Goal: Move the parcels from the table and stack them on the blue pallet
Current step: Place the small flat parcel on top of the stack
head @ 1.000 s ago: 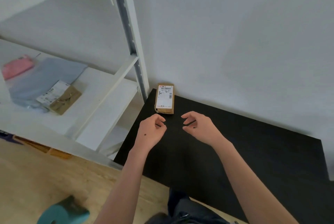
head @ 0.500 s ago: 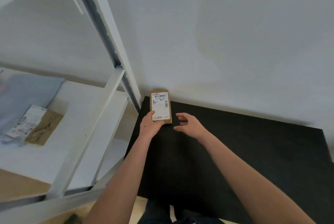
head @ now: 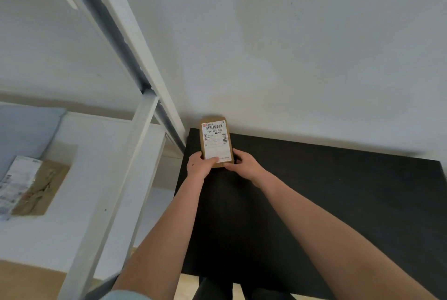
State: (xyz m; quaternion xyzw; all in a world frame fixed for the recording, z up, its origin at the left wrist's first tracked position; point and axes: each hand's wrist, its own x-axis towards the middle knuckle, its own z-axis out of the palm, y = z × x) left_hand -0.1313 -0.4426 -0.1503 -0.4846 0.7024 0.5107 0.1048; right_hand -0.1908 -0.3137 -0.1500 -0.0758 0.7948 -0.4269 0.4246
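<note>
Both bare arms reach from the near edge of the black desk (head: 314, 191) toward its far left corner. A moment ago the hands were just short of the parcel and held nothing. Now the left hand (head: 199, 166) and the right hand (head: 244, 166) both grip the near end of the brown parcel (head: 215, 140), one on each side. The left thumb lies on top of the white label. The right fingers curl round the right edge. So the grab looks done. The next job is likely to lift the parcel and carry it to the blue pallet, which is not in sight. The parcel is at the far left corner of the desk, close to the white wall (head: 290, 58). I cannot tell if it has left the desk yet.
</note>
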